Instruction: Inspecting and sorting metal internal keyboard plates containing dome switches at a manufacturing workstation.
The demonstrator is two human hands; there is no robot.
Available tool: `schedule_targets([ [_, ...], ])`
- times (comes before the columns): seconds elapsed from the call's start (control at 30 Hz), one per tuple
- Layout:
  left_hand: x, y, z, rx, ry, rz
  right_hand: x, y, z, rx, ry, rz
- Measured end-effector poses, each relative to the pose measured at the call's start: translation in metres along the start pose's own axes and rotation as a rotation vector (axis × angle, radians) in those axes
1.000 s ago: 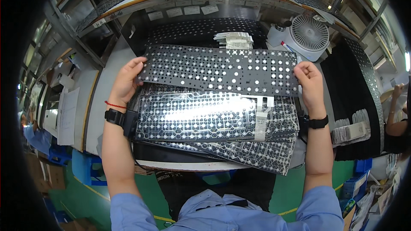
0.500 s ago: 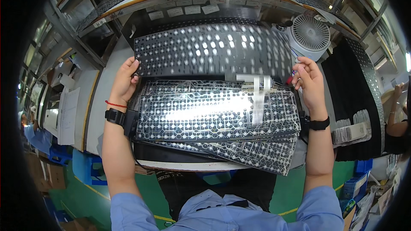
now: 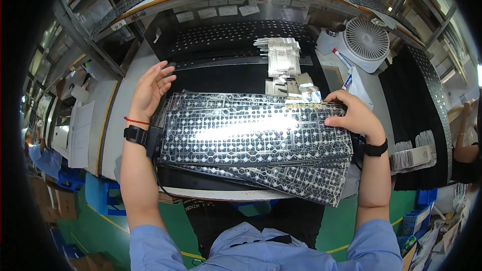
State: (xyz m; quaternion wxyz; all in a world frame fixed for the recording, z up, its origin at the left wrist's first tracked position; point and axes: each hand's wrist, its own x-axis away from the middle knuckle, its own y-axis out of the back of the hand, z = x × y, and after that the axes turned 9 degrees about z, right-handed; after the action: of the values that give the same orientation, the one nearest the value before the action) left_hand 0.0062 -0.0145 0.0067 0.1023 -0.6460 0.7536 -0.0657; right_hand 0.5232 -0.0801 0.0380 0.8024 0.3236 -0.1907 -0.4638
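— Where are your hands in this frame?

— My left hand (image 3: 154,88) hangs at centre left, fingers loosely spread and the palm holding nothing; my right hand (image 3: 357,114) curves over the upper right corner of the top sheet (image 3: 256,145), thumb and forefinger parted there; whether they grip it, I cannot tell.

— And the sheet itself?

— It lies in the middle of the frame, dark, rowed with pale dots and streaked with bright glare; beneath it other patterned sheets (image 3: 311,183) fan out, one corner jutting toward the lower right.

— What stands around you?

— A pile of white strips (image 3: 284,60) sits above the sheets, right of centre; a black perforated panel (image 3: 226,37) spans the upper middle; a white fan (image 3: 364,40) stands at upper right, a red-capped pen (image 3: 343,58) just below it; at the far right edge shows another person's arm (image 3: 464,138).
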Motion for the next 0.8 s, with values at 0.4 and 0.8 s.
schedule_targets([
  [0.4,0.004,-0.009,-0.002,-0.046,0.05,0.06,-0.001,0.005,0.003,0.015,-0.014,-0.131],
  [0.8,0.005,-0.013,-0.003,-0.05,0.088,0.134,-0.001,0.001,-0.001,-0.27,0.045,-0.318],
])
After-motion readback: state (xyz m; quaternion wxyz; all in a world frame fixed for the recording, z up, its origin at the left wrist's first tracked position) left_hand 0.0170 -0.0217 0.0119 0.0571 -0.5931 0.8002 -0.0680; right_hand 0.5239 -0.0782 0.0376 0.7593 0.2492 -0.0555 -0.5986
